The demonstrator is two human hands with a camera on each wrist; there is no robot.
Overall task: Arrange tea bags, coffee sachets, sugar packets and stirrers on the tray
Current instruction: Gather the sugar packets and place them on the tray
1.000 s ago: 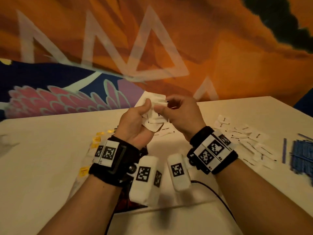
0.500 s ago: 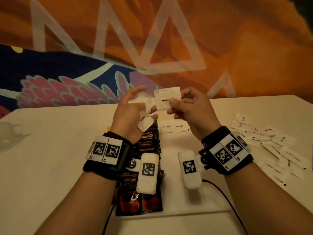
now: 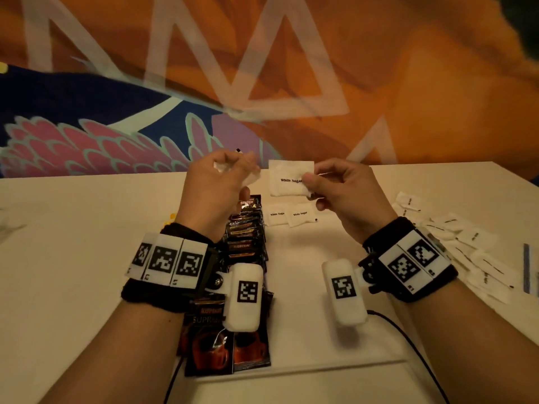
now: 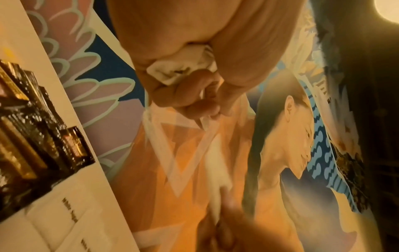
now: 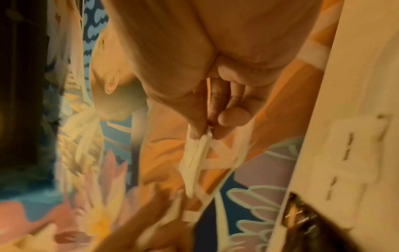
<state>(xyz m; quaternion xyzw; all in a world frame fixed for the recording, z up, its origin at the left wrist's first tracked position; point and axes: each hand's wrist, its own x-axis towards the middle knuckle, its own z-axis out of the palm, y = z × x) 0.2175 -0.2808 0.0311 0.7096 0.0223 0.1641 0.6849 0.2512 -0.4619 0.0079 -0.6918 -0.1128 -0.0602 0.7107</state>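
My right hand pinches one white sugar packet by its right edge, held up above the white tray; that packet shows edge-on in the right wrist view. My left hand is curled around a small bunch of white sugar packets, raised to the left of the single packet. Below, a row of dark coffee sachets runs down the tray. Two sugar packets lie flat to the right of the row's far end.
Several loose sugar packets are scattered on the table at the right. Blue stirrers lie at the far right edge. Small yellow items peek out behind my left wrist. A black cable trails from my right wrist.
My hands have drawn apart: the right hand pulled one sugar packet out of the bunch and holds it alone, facing me. The view tilted down, showing more of the tray.
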